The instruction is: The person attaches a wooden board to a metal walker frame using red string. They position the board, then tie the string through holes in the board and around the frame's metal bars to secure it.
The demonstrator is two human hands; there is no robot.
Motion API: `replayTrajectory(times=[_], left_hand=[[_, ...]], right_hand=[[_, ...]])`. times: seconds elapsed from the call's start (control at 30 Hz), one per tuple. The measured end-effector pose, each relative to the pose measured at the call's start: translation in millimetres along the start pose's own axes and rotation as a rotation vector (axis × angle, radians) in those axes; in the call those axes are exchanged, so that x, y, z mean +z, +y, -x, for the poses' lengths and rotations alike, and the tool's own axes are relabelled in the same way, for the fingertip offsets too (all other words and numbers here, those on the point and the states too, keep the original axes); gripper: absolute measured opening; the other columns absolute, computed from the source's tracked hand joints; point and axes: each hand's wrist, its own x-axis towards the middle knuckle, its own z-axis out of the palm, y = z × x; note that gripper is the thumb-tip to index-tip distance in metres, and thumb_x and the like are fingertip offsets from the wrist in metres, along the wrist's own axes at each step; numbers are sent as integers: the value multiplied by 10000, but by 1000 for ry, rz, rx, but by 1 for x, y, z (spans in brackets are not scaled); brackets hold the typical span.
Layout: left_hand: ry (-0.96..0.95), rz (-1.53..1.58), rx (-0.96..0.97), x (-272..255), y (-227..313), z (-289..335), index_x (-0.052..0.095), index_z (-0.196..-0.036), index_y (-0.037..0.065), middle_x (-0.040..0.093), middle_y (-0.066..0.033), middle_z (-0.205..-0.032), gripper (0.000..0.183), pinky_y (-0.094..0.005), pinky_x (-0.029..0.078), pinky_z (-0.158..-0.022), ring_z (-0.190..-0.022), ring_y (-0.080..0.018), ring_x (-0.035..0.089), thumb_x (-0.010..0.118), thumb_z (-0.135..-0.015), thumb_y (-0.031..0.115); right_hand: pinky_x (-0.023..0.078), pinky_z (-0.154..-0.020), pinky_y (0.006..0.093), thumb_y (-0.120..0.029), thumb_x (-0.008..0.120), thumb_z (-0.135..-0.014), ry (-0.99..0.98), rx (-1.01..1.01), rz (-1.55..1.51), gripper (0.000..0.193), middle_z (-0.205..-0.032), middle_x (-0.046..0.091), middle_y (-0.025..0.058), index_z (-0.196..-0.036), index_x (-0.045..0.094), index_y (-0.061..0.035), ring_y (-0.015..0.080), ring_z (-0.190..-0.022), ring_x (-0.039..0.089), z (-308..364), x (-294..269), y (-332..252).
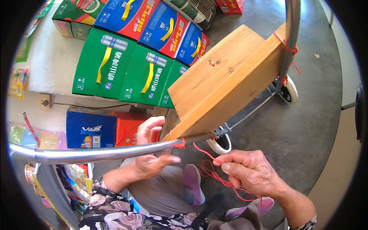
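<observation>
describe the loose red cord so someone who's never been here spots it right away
Find the big, light-brown wooden block tied to a curved silver-grey metal tube. Just below the tube, the person's right hand pinches a thin red cord. Unlike the short red ties wrapped around the tube, it trails in long, slack, tangled loops.

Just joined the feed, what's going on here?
A person pinches a red string between the thumb and fingers of the right hand, loose loops hanging beside it. One stretch leads up toward a metal tube, near the lower end of a wooden board. The left hand is open and empty by the tube; contact is unclear. Red ties also show at the board's upper right end.
</observation>
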Motion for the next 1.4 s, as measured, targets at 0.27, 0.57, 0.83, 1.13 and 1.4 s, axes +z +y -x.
replayTrajectory(times=[0.27, 0.57, 0.83, 1.13, 1.4], left_hand=[[81, 211, -153, 13, 25, -17, 292, -1343, 7, 357, -125, -1298, 1135, -333, 425, -844, -1091, -199, 465, 693, -566, 729], [82, 125, -427, 17, 40, -32, 406, -1261, -45, 568, -104, -932, 1023, -254, 446, -723, -829, -137, 551, 497, -694, 802], [305, 115, -333, 25, 24, -32, 483, -1176, -45, 548, -132, -1073, 765, -297, 424, -858, -994, -179, 525, 539, -805, 622], [416, 103, -218, 28, 18, -33, 529, -1074, -43, 563, -103, -956, 523, -264, 440, -795, -847, -139, 540, 627, -798, 390], [388, 151, -236, 24, 14, -33, 531, -1046, -45, 567, -119, -981, 460, -273, 448, -824, -893, -152, 553, 641, -808, 333]], right_hand=[[403, -509, 233, -157, 531, -933, -37, -247, 272, 205, -657, 543, 1, -1066, 618, -28, 62, -546, 490, -18, -11, -4], [428, -492, 252, -108, 545, -908, 61, -410, 321, 168, -629, 534, 35, -1025, 620, -14, 98, -509, 509, -16, -9, 13], [423, -481, 268, -83, 518, -906, 69, -409, 299, 166, -578, 508, 45, -1017, 606, 2, 108, -486, 497, -16, 3, 21], [430, -506, 294, -76, 473, -895, 90, -134, 266, 216, -540, 499, 55, -1066, 568, 16, 120, -506, 506, -1, -10, -2], [443, -517, 318, -53, 465, -890, 74, -410, 413, 199, -560, 508, 74, -1054, 563, 2, 180, -510, 526, -19, -9, -12]])
